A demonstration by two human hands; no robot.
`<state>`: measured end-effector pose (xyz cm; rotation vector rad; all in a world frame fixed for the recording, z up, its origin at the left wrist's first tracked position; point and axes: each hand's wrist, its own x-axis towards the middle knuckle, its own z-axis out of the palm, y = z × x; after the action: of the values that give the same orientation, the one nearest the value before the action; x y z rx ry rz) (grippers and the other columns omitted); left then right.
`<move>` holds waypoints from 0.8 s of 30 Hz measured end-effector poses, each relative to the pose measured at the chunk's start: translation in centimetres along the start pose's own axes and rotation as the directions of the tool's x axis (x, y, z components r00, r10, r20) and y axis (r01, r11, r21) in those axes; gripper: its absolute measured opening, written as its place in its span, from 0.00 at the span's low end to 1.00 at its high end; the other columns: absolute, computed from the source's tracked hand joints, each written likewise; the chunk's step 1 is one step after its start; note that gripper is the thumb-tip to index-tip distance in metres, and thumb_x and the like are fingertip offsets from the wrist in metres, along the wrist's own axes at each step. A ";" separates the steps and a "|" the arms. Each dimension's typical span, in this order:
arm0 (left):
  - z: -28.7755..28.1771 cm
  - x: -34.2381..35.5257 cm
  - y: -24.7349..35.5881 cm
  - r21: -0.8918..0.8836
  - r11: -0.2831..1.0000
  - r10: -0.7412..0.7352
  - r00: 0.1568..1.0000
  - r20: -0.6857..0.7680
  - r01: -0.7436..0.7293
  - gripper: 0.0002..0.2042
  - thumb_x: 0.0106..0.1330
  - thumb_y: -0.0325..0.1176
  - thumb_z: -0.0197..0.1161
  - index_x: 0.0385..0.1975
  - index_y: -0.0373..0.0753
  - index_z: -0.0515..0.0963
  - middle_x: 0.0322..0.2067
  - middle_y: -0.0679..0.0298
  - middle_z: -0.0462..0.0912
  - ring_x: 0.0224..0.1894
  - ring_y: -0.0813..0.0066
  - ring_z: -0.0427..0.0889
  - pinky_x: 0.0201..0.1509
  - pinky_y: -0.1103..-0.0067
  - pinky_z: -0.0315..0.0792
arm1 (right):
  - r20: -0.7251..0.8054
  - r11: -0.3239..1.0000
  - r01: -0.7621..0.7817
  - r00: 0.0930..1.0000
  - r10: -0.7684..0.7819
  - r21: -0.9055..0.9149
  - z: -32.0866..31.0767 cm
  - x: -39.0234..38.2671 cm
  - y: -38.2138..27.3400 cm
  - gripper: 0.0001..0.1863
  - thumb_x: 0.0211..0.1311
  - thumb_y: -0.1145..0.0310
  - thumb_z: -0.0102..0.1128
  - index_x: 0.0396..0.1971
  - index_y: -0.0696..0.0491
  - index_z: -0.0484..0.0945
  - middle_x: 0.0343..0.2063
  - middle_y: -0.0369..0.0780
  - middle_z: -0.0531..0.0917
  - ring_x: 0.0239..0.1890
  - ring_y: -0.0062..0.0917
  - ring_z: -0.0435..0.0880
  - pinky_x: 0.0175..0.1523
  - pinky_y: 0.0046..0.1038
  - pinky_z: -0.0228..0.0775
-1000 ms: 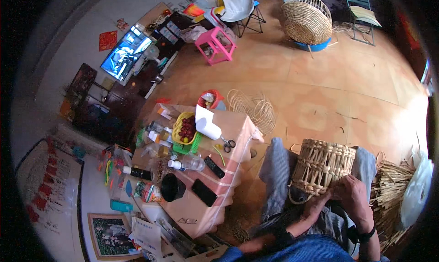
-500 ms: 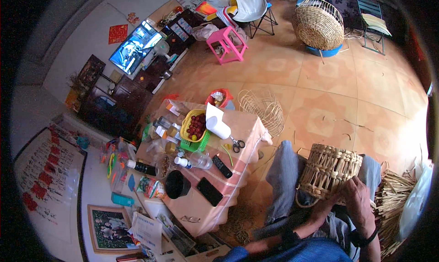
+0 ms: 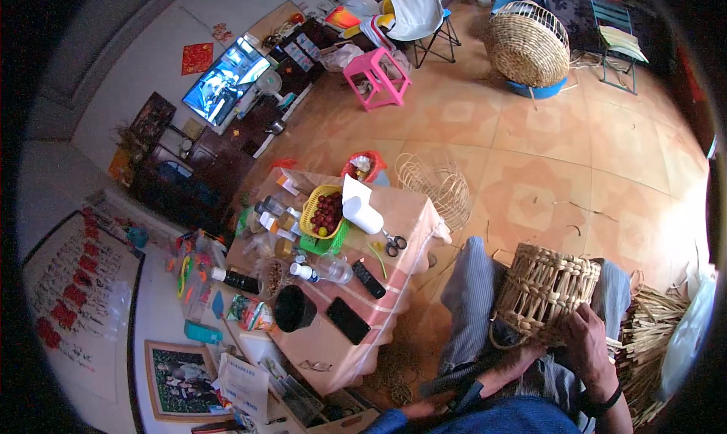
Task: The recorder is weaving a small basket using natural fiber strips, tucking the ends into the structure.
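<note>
A small woven basket (image 3: 547,286) of thick straw-coloured strands rests tilted on my lap, between my knees in striped trousers. My right hand (image 3: 588,345) is closed at its near right edge, fingers bent and pinched against the weave. Any single strand between those fingers is too small to make out. My left hand (image 3: 528,352) meets the basket's near lower edge, its fingers hidden by the weave. A looped strand (image 3: 500,335) sticks out at the basket's lower left. Beside my right leg lies a bundle of dry straw strands (image 3: 650,339).
Left of my knees stands a cloth-covered table (image 3: 401,282) with scissors (image 3: 395,245), a phone (image 3: 347,320), a remote control (image 3: 368,279) and a yellow fruit basket (image 3: 309,220). A loose wicker frame (image 3: 435,188), a pink stool (image 3: 379,79) and a large round basket (image 3: 528,46) stand on the floor.
My left hand has drawn back a little, down and away from my right hand. My right hand stays at the basket's edge with a slight shift. The basket has tipped slightly.
</note>
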<state>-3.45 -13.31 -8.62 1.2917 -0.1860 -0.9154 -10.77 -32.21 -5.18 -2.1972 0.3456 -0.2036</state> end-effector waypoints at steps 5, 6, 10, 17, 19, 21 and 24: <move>-0.6 0.1 0.1 0.002 1.000 0.004 1.000 -0.001 -0.004 0.28 0.80 0.44 0.67 0.73 0.35 0.72 0.70 0.55 0.77 0.72 0.64 0.74 0.80 0.68 0.64 | 0.025 0.999 0.050 0.998 -0.050 -0.020 -1.1 -0.5 -2.3 0.14 0.49 0.71 0.76 0.31 0.58 0.78 0.29 0.46 0.75 0.37 0.47 0.80 0.40 0.45 0.74; -0.6 0.1 0.1 -0.003 1.000 0.003 1.000 0.004 -0.003 0.28 0.80 0.44 0.67 0.73 0.35 0.72 0.70 0.55 0.77 0.72 0.64 0.74 0.80 0.68 0.64 | 0.029 0.997 0.067 0.997 -0.066 -0.042 -1.4 -0.5 -2.5 0.14 0.48 0.71 0.76 0.31 0.58 0.79 0.29 0.47 0.75 0.38 0.47 0.80 0.41 0.45 0.74; -0.6 0.2 0.4 -0.014 1.000 0.010 1.000 0.019 -0.009 0.28 0.80 0.43 0.67 0.73 0.35 0.72 0.70 0.55 0.77 0.72 0.64 0.74 0.80 0.68 0.65 | 0.060 0.941 0.240 0.971 -0.233 -0.237 -2.7 -0.2 -5.0 0.12 0.51 0.72 0.74 0.32 0.59 0.80 0.30 0.48 0.76 0.38 0.48 0.81 0.40 0.46 0.75; -0.2 0.3 -0.6 -0.004 1.000 0.020 0.999 0.038 -0.020 0.28 0.80 0.43 0.67 0.73 0.35 0.72 0.70 0.55 0.77 0.72 0.64 0.74 0.80 0.69 0.65 | 0.022 0.961 0.118 0.993 -0.116 -0.251 -1.0 1.1 -2.3 0.03 0.62 0.76 0.61 0.33 0.58 0.76 0.30 0.49 0.76 0.34 0.49 0.81 0.39 0.47 0.75; -0.6 0.4 -0.5 -0.006 1.000 0.013 0.999 0.030 -0.013 0.28 0.80 0.42 0.67 0.73 0.35 0.72 0.70 0.55 0.77 0.72 0.64 0.74 0.80 0.69 0.65 | 0.036 0.927 0.149 0.989 -0.145 -0.344 -0.7 1.4 -2.7 0.05 0.63 0.75 0.61 0.33 0.57 0.74 0.30 0.49 0.76 0.32 0.50 0.81 0.38 0.48 0.74; -1.0 0.3 -0.4 -0.002 1.000 0.017 1.000 0.019 -0.017 0.28 0.80 0.42 0.67 0.73 0.35 0.72 0.70 0.55 0.77 0.72 0.64 0.74 0.80 0.69 0.66 | 0.061 0.882 0.209 0.977 -0.203 -0.422 -1.5 1.8 -4.0 0.07 0.62 0.73 0.63 0.33 0.56 0.73 0.30 0.49 0.77 0.31 0.50 0.81 0.36 0.48 0.73; -1.2 0.2 -0.2 0.000 1.000 0.018 1.000 0.016 -0.018 0.27 0.79 0.42 0.67 0.73 0.36 0.72 0.70 0.55 0.77 0.72 0.64 0.74 0.80 0.69 0.66 | 0.044 0.883 0.166 0.986 -0.163 -0.438 -3.4 1.0 -3.6 0.10 0.60 0.70 0.68 0.32 0.56 0.74 0.28 0.48 0.77 0.31 0.50 0.81 0.35 0.47 0.71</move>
<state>-2.74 -12.56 -9.28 1.2814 -0.2106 -0.9104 -10.06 -33.00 -0.22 -2.6812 0.2138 -0.2291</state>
